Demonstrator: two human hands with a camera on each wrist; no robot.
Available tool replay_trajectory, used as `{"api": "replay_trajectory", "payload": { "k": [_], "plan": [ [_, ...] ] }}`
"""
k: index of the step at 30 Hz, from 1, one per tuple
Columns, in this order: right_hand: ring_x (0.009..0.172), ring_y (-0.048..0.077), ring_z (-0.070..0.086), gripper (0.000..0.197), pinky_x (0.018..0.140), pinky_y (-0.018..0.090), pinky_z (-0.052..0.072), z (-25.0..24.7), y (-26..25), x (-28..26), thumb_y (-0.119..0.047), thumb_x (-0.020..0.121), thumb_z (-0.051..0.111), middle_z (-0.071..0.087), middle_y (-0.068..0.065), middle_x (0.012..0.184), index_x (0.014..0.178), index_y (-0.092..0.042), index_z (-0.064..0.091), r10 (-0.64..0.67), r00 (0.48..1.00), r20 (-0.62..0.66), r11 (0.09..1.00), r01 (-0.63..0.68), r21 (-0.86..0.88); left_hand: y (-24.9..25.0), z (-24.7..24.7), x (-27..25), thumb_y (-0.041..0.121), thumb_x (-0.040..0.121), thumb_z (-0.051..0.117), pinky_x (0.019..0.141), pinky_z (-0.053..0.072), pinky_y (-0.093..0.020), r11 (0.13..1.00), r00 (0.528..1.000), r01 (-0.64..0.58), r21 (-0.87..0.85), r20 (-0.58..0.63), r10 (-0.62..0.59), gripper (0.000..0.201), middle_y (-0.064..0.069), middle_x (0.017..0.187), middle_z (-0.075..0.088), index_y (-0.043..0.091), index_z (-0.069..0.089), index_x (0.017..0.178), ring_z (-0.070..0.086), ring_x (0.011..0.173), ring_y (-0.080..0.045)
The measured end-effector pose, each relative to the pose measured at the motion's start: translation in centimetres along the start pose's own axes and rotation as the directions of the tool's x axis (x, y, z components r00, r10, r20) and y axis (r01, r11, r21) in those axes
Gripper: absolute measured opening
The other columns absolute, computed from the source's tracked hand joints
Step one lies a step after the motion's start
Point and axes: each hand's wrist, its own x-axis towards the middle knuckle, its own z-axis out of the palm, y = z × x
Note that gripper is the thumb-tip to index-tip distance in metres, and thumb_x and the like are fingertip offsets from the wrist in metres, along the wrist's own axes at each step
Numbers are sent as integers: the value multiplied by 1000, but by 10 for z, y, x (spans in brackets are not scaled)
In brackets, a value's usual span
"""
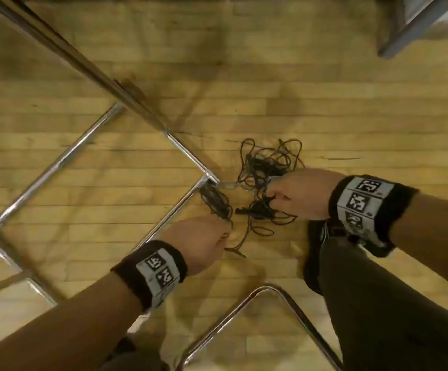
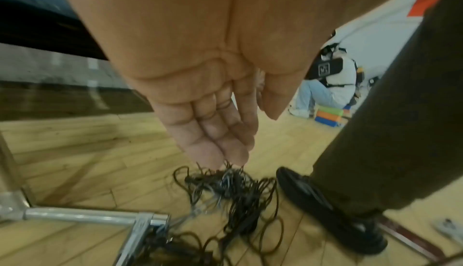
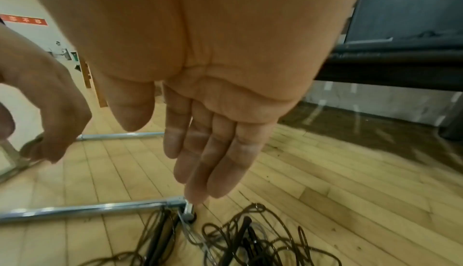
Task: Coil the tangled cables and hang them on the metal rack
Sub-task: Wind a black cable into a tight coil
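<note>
Both hands (image 1: 204, 242) (image 1: 297, 194), grip slack and straight-fingered, reach thin black tangled cables (image 1: 268, 167) beside chrome rack tubing (image 1: 185, 153).

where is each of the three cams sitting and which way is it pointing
Head: worn on the head, looks down at the cables on the floor beside the metal rack; shows both forearms, left hand, right hand.
Left wrist: looks along the left palm and fingers down at the cables; a trouser leg and shoe show.
Right wrist: looks along the right palm; the left hand shows at its left.
All three views share the cables and the rack.
</note>
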Motion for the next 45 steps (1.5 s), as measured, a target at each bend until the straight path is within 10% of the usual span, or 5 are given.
{"api": "replay_trajectory", "payload": {
  "k": [16, 23, 30, 33, 45],
  "plan": [
    [93, 13, 56, 32, 84, 30, 50, 110, 37, 97, -45, 108, 40, 61, -8, 107, 130, -30, 58, -59, 989, 132, 998, 62, -12, -85, 145, 176, 16, 103, 58, 87, 51, -34, 972, 977, 128, 197, 142, -157, 37, -5, 141, 46, 21, 60, 139, 58, 115, -26],
    [76, 10, 49, 18, 63, 24, 38, 115, 15, 93, -38, 107, 43, 47, -13, 85, 90, -39, 44, -122, 980, 158, 992, 124, -7, -57, 113, 127, 19, 101, 58, 79, 44, -23, 986, 995, 73, -152, 85, -61, 27, 18, 105, 61, 40, 67, 87, 59, 100, -9],
    [103, 16, 63, 44, 88, 37, 56, 63, -32, 40, -40, 90, 67, 65, -8, 113, 132, -46, 53, -265, 959, 95, 964, 266, -1, 10, 35, 19, 28, 80, 63, 75, 58, -32, 861, 992, -18, -509, -117, -49, 25, 20, 86, 71, 49, 70, 69, 67, 82, -2],
    [73, 4, 60, 8, 64, 19, 48, 25, -41, -3, -40, 91, 68, 67, -13, 78, 86, -38, 63, -274, 961, 46, 960, 270, 78, 41, -1, -38, 21, 81, 67, 85, 61, -45, 830, 942, -155, -536, -334, -39, 27, 11, 88, 74, 46, 72, 71, 71, 88, -16],
    [73, 16, 64, 32, 62, 31, 47, -24, -70, -187, -40, 104, 50, 70, -4, 78, 88, -22, 69, -122, 844, -523, 947, 257, 194, 139, -68, -221, 42, 92, 66, 77, 63, -45, 911, 621, -240, -334, -774, -120, 25, 8, 88, 70, 52, 69, 115, 76, 80, -18]
  ]
}}
